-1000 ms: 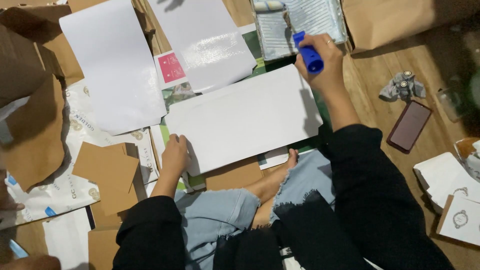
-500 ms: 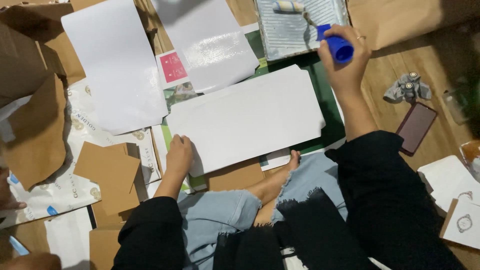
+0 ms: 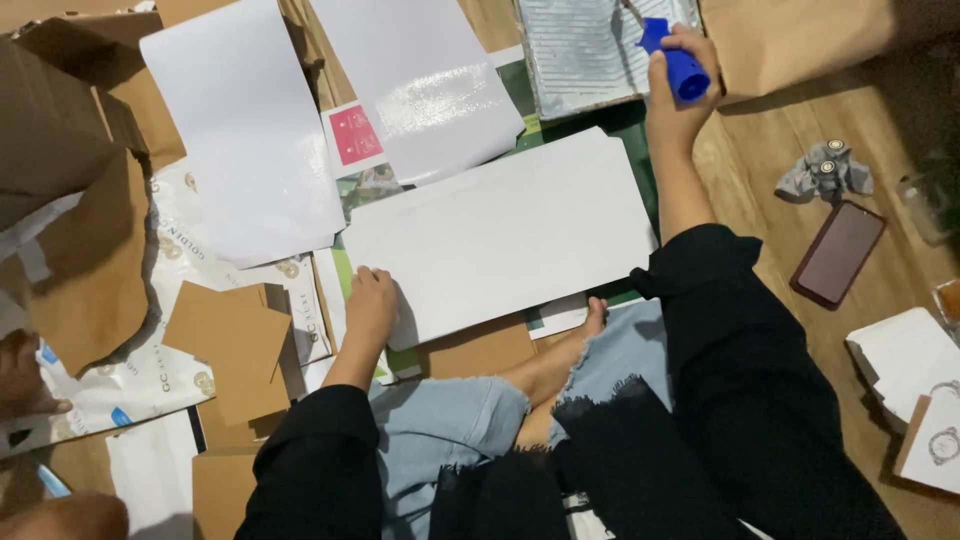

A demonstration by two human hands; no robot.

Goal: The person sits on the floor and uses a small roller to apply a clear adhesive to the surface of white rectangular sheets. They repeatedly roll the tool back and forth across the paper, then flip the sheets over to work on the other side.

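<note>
Up toward the top right goes the right hand (image 3: 678, 85), clamped on a blue tool (image 3: 676, 60). Left hand (image 3: 370, 303) lies flat, fingers together, on the white sheet (image 3: 505, 235).

**A home floor turned craft corner**

The person sits barefoot on a wooden floor (image 3: 760, 210), as at home. White sheets (image 3: 500, 235), cut brown cardboard (image 3: 230, 340), printed wrapping paper (image 3: 150, 375) and a green cutting mat (image 3: 610, 125) lie spread around, with a phone (image 3: 838, 253) set aside.
</note>
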